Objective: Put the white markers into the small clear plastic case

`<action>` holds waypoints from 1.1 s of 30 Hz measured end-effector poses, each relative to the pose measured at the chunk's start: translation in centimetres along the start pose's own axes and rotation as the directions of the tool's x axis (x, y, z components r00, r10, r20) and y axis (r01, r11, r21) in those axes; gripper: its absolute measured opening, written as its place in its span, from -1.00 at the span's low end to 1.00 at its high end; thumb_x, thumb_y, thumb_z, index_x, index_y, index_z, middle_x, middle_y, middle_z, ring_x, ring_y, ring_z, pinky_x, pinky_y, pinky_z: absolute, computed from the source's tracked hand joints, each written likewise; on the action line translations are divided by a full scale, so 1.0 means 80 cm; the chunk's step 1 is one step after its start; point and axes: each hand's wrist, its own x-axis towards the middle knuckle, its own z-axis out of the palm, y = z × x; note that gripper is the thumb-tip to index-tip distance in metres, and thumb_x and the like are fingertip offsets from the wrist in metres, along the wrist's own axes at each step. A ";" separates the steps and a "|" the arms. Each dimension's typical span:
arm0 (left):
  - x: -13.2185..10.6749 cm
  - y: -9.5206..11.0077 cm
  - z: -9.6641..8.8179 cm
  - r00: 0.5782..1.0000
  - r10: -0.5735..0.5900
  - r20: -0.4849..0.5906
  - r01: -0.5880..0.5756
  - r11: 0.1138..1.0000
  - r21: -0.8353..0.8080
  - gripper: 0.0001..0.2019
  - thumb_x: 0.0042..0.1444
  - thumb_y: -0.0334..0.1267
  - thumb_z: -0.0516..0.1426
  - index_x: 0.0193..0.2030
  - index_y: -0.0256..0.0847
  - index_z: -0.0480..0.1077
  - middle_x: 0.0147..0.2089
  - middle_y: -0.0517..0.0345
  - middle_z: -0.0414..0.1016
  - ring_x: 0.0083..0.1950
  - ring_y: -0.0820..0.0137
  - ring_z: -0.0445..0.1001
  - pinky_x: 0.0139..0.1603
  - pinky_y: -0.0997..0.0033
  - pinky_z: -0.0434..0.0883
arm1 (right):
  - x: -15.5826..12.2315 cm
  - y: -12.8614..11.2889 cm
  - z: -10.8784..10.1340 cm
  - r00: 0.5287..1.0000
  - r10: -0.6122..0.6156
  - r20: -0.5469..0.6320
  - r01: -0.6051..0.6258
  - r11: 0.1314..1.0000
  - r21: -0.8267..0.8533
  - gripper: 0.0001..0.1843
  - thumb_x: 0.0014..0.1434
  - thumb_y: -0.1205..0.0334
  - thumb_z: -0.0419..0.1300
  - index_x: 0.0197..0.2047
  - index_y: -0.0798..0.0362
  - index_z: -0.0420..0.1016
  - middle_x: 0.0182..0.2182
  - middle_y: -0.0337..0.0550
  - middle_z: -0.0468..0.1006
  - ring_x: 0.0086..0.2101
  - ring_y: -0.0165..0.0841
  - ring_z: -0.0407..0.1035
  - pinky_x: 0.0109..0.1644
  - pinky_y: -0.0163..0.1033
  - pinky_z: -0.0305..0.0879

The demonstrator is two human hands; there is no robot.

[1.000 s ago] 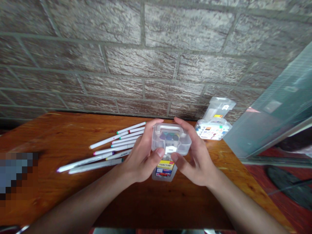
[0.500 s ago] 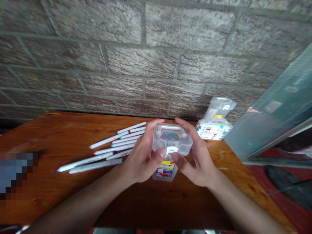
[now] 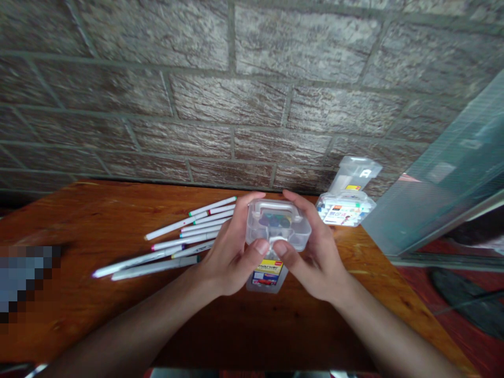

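Observation:
Between my two hands a clear plastic marker case [image 3: 268, 275] stands on the table, its handled lid on top and a yellow and blue label on the front. My left hand [image 3: 236, 252] wraps its left side, the thumb at the white latch [image 3: 277, 239]. From the right, my right hand [image 3: 315, 247] grips the other side, its thumb pressed on that latch too. Colours show dimly through the lid; what lies inside is unclear. Left of the case lie several white markers [image 3: 169, 254] with coloured tips, some partly hidden behind my left hand.
At the table's back right stands another clear case [image 3: 346, 210] with a printed label, its lid [image 3: 360, 170] raised. A stone-block wall [image 3: 252, 105] runs along the back of the wooden table [image 3: 110, 325]. A glass panel [image 3: 444, 152] rises at the right. A blurred-out patch [image 3: 23, 278] covers the left.
Both thumbs have come closer together and now press over the white latch, which showed more fully before. The case and the loose markers have stayed in place.

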 end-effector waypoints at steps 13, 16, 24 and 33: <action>0.001 0.008 0.006 0.998 -0.034 -0.059 0.039 0.997 0.069 -0.39 0.37 0.10 0.16 0.42 -0.08 0.11 0.03 0.01 0.55 -0.08 0.19 0.52 -0.09 0.17 0.44 | 0.000 -0.002 0.001 1.000 -0.007 -0.020 0.007 1.000 0.000 -0.27 0.33 0.09 0.32 0.46 -0.08 0.16 0.19 0.05 0.53 0.07 0.00 0.53 0.23 0.26 0.49; 0.001 0.008 0.008 0.996 -0.022 -0.091 0.030 0.996 0.088 -0.42 0.37 0.10 0.17 0.39 -0.07 0.14 0.00 0.03 0.54 -0.11 0.20 0.50 -0.12 0.18 0.43 | -0.001 0.000 0.004 0.999 -0.007 -0.035 0.007 1.000 0.008 -0.29 0.35 0.02 0.31 0.45 -0.10 0.18 0.15 0.03 0.54 0.03 -0.03 0.54 0.19 0.21 0.51; 0.001 0.003 0.007 0.996 -0.012 -0.093 0.020 0.996 0.092 -0.39 0.38 0.10 0.15 0.43 -0.09 0.13 0.09 -0.01 0.52 -0.01 0.18 0.49 0.00 0.14 0.43 | -0.002 0.002 0.001 1.000 0.000 -0.001 0.000 1.000 0.009 -0.31 0.40 0.04 0.29 0.47 -0.10 0.15 0.19 0.04 0.51 0.07 -0.06 0.52 0.24 0.18 0.48; 0.001 0.000 -0.003 0.999 -0.030 -0.015 0.031 0.995 0.097 -0.36 0.40 0.10 0.12 0.49 -0.07 0.07 0.12 -0.05 0.53 0.03 0.13 0.51 0.01 0.11 0.43 | 0.003 0.000 -0.002 0.999 0.037 0.031 -0.039 0.998 0.058 -0.22 0.31 0.08 0.39 0.47 -0.10 0.13 0.14 0.01 0.54 0.01 -0.09 0.56 0.17 0.13 0.53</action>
